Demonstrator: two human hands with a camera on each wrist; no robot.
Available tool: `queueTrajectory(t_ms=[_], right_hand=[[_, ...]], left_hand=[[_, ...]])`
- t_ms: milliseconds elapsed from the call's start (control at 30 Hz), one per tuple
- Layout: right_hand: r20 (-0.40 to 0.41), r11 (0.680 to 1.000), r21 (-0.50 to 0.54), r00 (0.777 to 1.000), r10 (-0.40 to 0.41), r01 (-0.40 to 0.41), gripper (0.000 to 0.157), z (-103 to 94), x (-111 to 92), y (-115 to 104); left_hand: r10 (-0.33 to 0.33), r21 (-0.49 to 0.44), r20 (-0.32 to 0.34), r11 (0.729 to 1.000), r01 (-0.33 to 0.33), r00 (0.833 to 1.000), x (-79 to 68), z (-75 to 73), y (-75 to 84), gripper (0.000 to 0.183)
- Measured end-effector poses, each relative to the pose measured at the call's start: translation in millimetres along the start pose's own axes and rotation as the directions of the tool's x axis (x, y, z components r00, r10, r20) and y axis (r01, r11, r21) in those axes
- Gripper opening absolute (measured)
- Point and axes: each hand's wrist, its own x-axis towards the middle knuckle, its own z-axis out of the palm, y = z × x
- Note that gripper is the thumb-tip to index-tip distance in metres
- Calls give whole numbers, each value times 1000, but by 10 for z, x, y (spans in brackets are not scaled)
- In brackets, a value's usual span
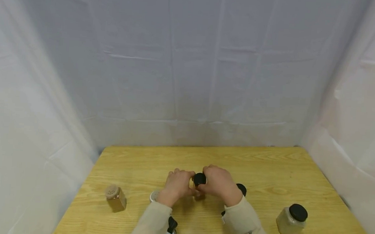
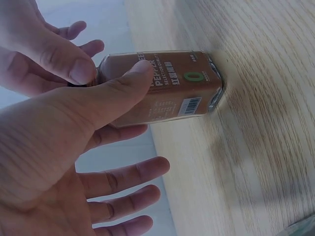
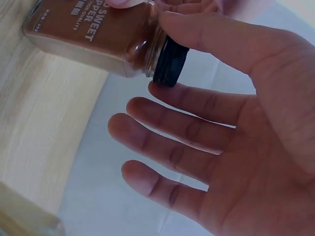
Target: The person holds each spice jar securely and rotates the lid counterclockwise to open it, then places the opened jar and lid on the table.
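Observation:
A square glass spice jar (image 2: 172,110) of reddish-brown powder, its label partly reading "SWEET PEPPER", stands upright on the wooden table (image 1: 258,170). My left hand (image 1: 175,185) holds the jar's body between thumb and index finger; its other fingers extend apart from the glass. On the jar's neck sits a black ridged cap (image 3: 170,64), which my right hand (image 1: 219,182) pinches between thumb and index finger. The remaining right fingers reach out loosely beside the jar. In the head view, both hands cover much of the jar, and the cap shows between them.
To the left stands a brown spice jar (image 1: 117,201) with a perforated lid. A white-topped container (image 1: 154,196) and a black-and-white lid (image 1: 170,229) lie near the left sleeve. Behind the right wrist shows a black cap (image 1: 241,189). A pale jar (image 1: 288,223) stands far right.

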Motion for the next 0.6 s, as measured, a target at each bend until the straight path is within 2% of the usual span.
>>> queueTrajectory(t_ms=[200, 600], right_hand=[[-3, 999, 41, 1000, -6, 6, 28, 48, 30, -4], [-29, 999, 25, 999, -26, 27, 30, 52, 34, -76]], left_hand=[[2, 11, -3, 1000, -2, 1000, 13, 9, -6, 48], [-1, 20, -11, 1000, 1, 1000, 26, 29, -18, 42]])
